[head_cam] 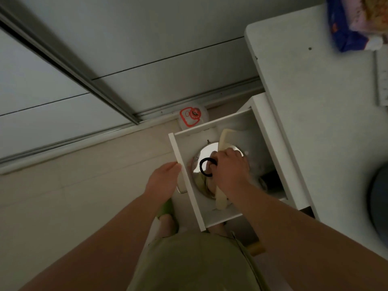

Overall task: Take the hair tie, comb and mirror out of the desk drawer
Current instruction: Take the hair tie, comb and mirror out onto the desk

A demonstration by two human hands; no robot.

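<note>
The white desk drawer (210, 131) stands pulled out, and a round mirror (206, 153) with a silvery rim lies flat on its floor, face up. A cream comb (223, 135) lies lengthwise across the mirror, one end past the far rim and the other past the near rim. The black hair tie (206, 168), a plain closed loop, is pinched in fingers just over the glass

Hair tie (206, 167): black. Comb (222, 138): cream. Mirror (204, 151): silver rim. Drawer (184, 162) and surface (315, 106): plain white. Floor (73, 185): beige. Slipper (165, 208): green.
</note>
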